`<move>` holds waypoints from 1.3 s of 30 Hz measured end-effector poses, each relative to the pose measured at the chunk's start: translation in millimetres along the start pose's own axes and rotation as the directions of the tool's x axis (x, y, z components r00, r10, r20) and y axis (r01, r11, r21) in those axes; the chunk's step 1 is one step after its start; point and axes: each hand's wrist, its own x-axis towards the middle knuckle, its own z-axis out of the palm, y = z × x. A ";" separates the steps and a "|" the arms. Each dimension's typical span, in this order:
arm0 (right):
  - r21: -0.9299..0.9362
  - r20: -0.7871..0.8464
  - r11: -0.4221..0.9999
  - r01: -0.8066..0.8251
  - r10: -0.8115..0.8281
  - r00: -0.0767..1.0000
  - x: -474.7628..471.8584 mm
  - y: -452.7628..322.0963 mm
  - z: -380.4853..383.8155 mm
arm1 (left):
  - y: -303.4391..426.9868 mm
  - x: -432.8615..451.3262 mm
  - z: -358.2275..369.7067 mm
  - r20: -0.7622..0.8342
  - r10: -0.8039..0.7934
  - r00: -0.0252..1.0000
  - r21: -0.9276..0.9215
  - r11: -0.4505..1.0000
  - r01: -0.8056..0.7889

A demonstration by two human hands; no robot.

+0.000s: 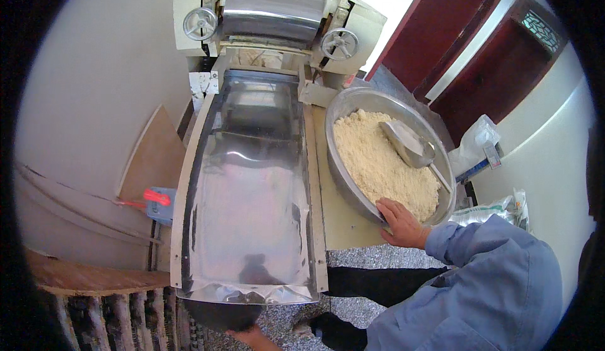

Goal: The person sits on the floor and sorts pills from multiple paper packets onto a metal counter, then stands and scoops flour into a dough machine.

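My right hand lies on the near rim of a large round metal basin, fingers over the edge and thumb on the outer side. Pale crumbly dough or meal fills much of the basin, and a metal scoop rests on it, its handle towards the right wall. At the bottom edge, my left hand is at the underside of a dark rounded object, partly hidden beneath the end of a long shiny metal tray. Its fingers are mostly hidden.
A roller machine with two handwheels stands beyond the tray. The basin sits on a pale board. A brown board and a grey box with red handle are left; a ribbed radiator is lower left. Plastic bags lie right.
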 end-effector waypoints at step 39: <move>0.079 0.013 0.996 -0.044 0.043 0.999 2.2 0.5 -3.9 | -7.2 -116.8 194.7 -0.061 -0.501 0.863 0.342 0.802 0.489</move>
